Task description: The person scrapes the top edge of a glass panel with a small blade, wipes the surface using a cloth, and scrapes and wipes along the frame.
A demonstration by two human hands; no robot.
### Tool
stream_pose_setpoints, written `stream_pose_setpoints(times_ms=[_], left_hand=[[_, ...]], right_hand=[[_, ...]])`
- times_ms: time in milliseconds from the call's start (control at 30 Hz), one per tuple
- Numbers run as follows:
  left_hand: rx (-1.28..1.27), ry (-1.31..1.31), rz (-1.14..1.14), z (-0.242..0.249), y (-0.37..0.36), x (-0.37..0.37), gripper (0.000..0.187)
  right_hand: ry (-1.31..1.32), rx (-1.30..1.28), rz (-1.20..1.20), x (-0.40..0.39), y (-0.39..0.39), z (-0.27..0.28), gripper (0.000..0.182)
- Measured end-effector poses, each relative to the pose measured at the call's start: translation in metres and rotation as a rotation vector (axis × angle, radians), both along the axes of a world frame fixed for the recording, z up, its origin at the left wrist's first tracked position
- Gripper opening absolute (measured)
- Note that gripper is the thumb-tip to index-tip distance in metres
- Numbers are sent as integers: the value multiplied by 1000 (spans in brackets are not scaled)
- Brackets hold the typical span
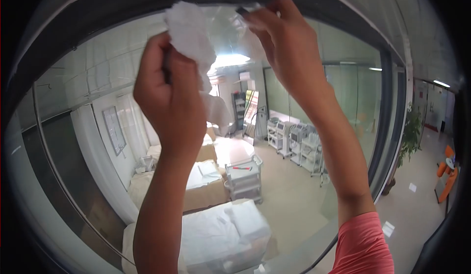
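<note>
My left hand (172, 95) is raised in front of the window glass (304, 185), its fingers closed round a crumpled white tissue (190, 33). Part of the tissue stands up above the fingers, and a loose end hangs down beside the wrist. Higher up, close to the top of the dark window frame (338, 26), my right hand (282, 33) pinches a small thing with a black end (242, 11). Blur hides its shape, and I cannot tell its kind. A pink sleeve (364, 244) covers my right upper arm.
Behind the glass is a room with beds in white sheets (221, 230), a grey trolley (244, 176) with a red item on top, and machines on wheeled stands (297, 134). Outside the frame at right are a leafy plant (409, 136) and an orange object (445, 171).
</note>
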State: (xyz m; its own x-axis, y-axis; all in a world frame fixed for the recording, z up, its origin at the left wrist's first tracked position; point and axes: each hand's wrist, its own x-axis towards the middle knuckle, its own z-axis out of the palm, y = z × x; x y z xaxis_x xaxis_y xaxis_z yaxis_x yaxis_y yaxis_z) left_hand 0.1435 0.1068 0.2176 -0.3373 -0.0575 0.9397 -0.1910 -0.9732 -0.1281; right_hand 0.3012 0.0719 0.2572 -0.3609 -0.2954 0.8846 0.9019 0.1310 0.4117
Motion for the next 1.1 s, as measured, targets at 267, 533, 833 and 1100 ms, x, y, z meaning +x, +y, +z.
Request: stream_pose_setpoints(times_ms=[267,533,833,1100], left_hand=[[34,7,-23,2,4,0,19],[33,-12,9,5,4,3,20],[47,18,17,4,8,-1,22],[55,53,83,5,12,-5,26]], right_hand=[[-2,-71,-2,-7,-13,2,13],[13,-65,-8,0,-12,0,8],[9,-57,-28,-2,-12,7,7],[-195,-7,28,1,-11,21,10]])
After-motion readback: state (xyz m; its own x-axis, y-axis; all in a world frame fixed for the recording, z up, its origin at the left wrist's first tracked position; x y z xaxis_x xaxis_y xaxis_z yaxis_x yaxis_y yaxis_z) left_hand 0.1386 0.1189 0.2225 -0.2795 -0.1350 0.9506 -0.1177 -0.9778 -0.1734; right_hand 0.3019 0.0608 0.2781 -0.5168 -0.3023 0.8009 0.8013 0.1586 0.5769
